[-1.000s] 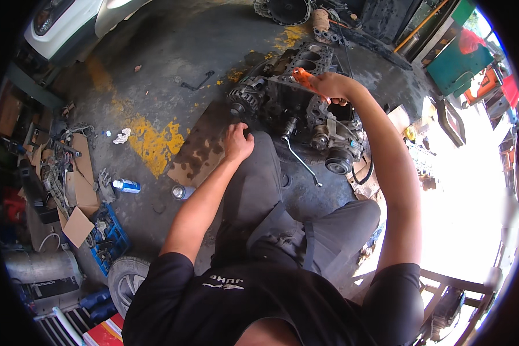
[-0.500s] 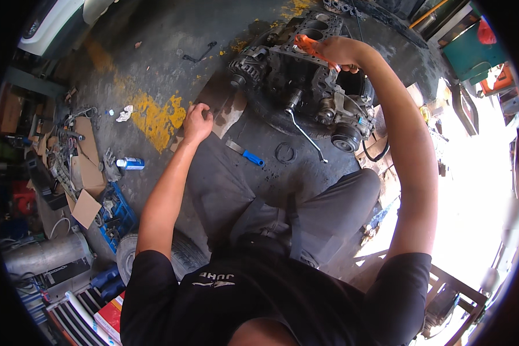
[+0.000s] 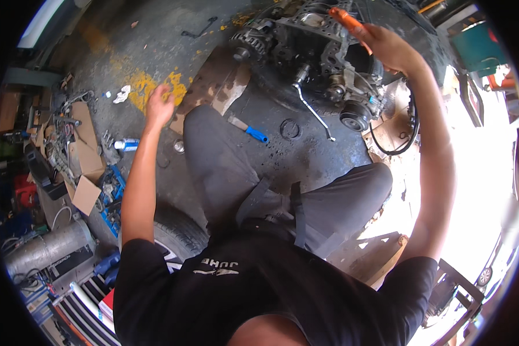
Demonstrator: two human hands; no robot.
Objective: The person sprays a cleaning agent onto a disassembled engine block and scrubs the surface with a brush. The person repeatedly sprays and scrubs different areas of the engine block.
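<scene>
My right hand [image 3: 389, 49] is closed round a long orange hand tool [image 3: 347, 23], whose exact kind I cannot make out. It is above the right edge of a bare engine block [image 3: 314, 43], which shows open cylinder bores. My left hand [image 3: 160, 106] is in the air over the yellow-stained floor, fingers apart, holding nothing. A scraper [image 3: 254, 134] with a blue handle lies on the floor beyond my knees. From the front of the block a bent metal wrench [image 3: 312, 112] reaches down toward me. Beside the scraper lies a thin dark ring [image 3: 291, 129].
The block rests on a tyre, with an alternator [image 3: 249, 43] at its left and a pulley [image 3: 355, 116] at its right. A stained board [image 3: 222, 75] lies left of it. A blue-and-white can [image 3: 127, 145] and cardboard [image 3: 86, 138] with loose parts are at my left.
My left hand has lifted off my knee area and moved left. My right hand, still holding the orange tool, has moved right and up. The view has shifted slightly.
</scene>
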